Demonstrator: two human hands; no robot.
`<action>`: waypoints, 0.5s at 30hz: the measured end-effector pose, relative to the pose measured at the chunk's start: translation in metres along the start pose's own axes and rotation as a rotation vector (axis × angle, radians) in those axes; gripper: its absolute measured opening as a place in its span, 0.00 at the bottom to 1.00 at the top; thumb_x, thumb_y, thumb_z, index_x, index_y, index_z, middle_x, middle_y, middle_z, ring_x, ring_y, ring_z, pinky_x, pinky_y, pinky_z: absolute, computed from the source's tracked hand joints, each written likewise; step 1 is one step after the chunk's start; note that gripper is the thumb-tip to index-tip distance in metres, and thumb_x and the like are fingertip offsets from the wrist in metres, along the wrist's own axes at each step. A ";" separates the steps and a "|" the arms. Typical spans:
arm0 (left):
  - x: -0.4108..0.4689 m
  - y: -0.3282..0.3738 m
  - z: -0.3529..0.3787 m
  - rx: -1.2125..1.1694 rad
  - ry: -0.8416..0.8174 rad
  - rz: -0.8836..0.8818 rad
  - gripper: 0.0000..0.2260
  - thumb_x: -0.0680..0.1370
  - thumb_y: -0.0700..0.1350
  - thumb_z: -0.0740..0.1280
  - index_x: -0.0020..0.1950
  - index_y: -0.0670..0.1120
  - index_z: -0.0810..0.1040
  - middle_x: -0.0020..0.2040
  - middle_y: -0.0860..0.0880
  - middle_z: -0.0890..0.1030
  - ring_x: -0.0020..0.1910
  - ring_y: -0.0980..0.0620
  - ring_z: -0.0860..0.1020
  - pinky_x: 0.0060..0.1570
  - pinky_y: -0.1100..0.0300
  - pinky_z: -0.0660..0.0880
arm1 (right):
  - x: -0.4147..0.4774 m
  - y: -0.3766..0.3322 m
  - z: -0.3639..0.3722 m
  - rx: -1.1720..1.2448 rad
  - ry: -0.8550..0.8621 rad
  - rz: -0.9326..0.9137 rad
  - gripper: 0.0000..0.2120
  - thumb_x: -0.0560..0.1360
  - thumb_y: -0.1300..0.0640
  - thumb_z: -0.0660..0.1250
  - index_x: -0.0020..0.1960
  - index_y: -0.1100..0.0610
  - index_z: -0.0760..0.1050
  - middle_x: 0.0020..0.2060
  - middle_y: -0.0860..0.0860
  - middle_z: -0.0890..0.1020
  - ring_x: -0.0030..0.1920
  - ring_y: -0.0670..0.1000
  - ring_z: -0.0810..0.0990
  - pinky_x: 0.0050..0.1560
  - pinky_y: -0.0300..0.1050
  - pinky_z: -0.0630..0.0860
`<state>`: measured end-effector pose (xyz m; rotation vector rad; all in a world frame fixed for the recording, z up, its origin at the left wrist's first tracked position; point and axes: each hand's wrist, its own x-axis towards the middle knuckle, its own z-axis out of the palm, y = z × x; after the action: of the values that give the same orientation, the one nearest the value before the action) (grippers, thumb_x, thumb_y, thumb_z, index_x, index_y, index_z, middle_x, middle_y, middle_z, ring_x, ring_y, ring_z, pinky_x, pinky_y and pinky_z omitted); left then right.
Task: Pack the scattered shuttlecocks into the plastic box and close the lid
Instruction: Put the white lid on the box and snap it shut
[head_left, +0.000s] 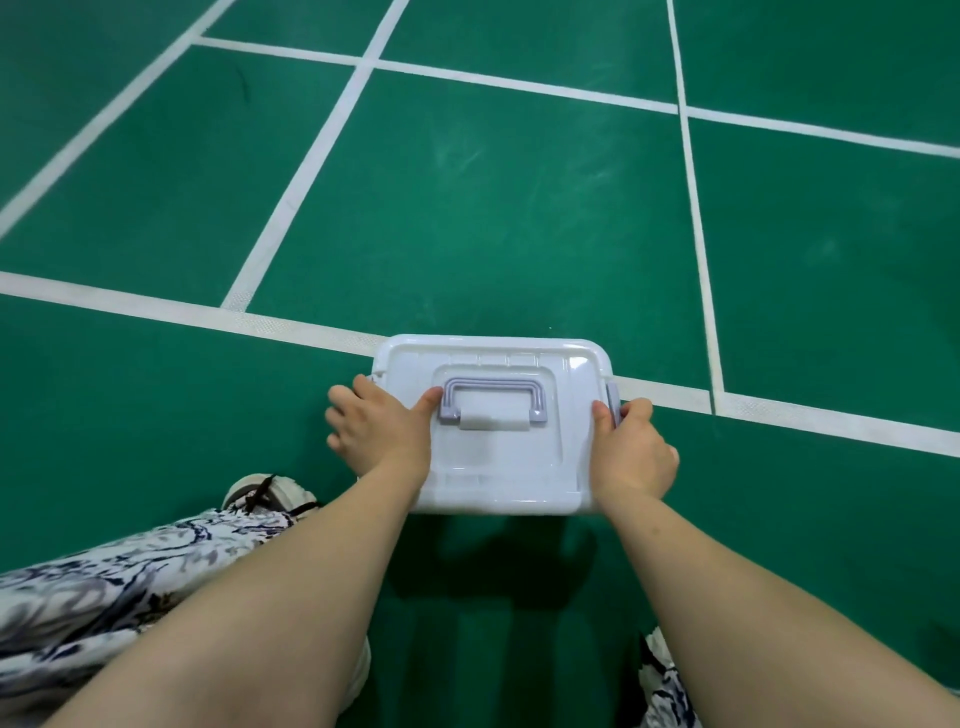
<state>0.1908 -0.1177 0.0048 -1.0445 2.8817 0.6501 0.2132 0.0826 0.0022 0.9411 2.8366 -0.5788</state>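
Observation:
A white plastic box (498, 467) sits on the green court floor with its lid on top. A grey handle (493, 397) lies flat in the lid's recess. My left hand (376, 426) grips the box's left edge, thumb on the lid beside the handle and fingers down the side. My right hand (631, 449) grips the right edge, pinching a grey side latch (613, 402) between thumb and fingers. No shuttlecocks are in view; the box's inside is hidden by the lid.
Green court floor (493, 208) with white lines stretches ahead; one line runs under the box's far edge. My patterned trouser leg (104, 587) and a shoe (270, 493) lie at the lower left, another leg part (665, 680) at the bottom right.

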 end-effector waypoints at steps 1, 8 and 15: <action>-0.001 0.001 0.000 0.015 0.004 0.018 0.33 0.69 0.64 0.67 0.61 0.40 0.68 0.58 0.41 0.69 0.57 0.41 0.70 0.53 0.49 0.68 | 0.000 0.000 0.001 -0.002 0.001 0.000 0.18 0.80 0.44 0.52 0.56 0.59 0.67 0.45 0.59 0.83 0.46 0.59 0.80 0.55 0.50 0.66; -0.002 0.002 0.002 0.054 0.003 0.051 0.32 0.71 0.64 0.65 0.61 0.40 0.68 0.58 0.41 0.69 0.56 0.42 0.70 0.52 0.49 0.68 | 0.001 0.001 0.002 0.018 0.002 0.016 0.18 0.80 0.44 0.53 0.56 0.59 0.68 0.46 0.59 0.83 0.46 0.59 0.80 0.55 0.50 0.66; 0.000 0.002 0.002 0.059 -0.019 0.085 0.32 0.72 0.64 0.64 0.66 0.43 0.64 0.59 0.41 0.68 0.56 0.42 0.69 0.52 0.50 0.68 | 0.005 0.001 0.005 -0.003 -0.002 -0.001 0.17 0.81 0.46 0.52 0.56 0.61 0.66 0.48 0.60 0.82 0.47 0.60 0.79 0.54 0.52 0.68</action>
<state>0.1891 -0.1154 0.0035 -0.9083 2.9233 0.5712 0.2101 0.0839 -0.0041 0.9378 2.8355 -0.5758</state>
